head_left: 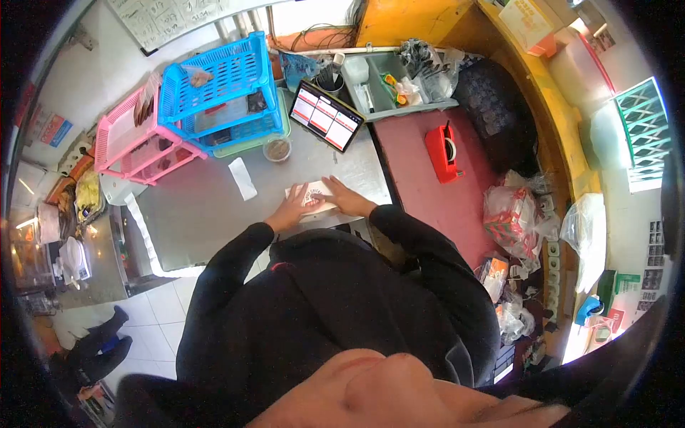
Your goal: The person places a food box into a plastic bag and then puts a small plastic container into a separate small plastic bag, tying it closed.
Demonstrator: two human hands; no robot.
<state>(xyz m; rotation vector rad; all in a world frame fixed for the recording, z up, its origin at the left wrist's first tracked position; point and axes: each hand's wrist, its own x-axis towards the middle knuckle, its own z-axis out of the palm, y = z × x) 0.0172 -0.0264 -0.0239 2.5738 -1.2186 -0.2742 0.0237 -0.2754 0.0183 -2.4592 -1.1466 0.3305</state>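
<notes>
A small white printed box or packet [312,192] with dark lettering sits at the near edge of the steel table [193,232]. My left hand [289,210] is on its left side, the fingers reaching over the top. From the right, my right hand [345,197] lies across its other end, fingers extended over the surface. Both hands touch it and hold it between them. Beyond it are a round clear tub [277,150] with brownish contents and a white slip of paper [242,179]. A tablet [326,115] with a red and white screen leans behind the hands.
Blue [214,93] and pink [118,146] plastic racks stand at the back left. To the right, a red tape dispenser [444,153] rests on a reddish surface [421,192], near a grey divided tray [385,100] and plastic bags [514,214]. Another person's dark-clothed legs [100,346] show at lower left.
</notes>
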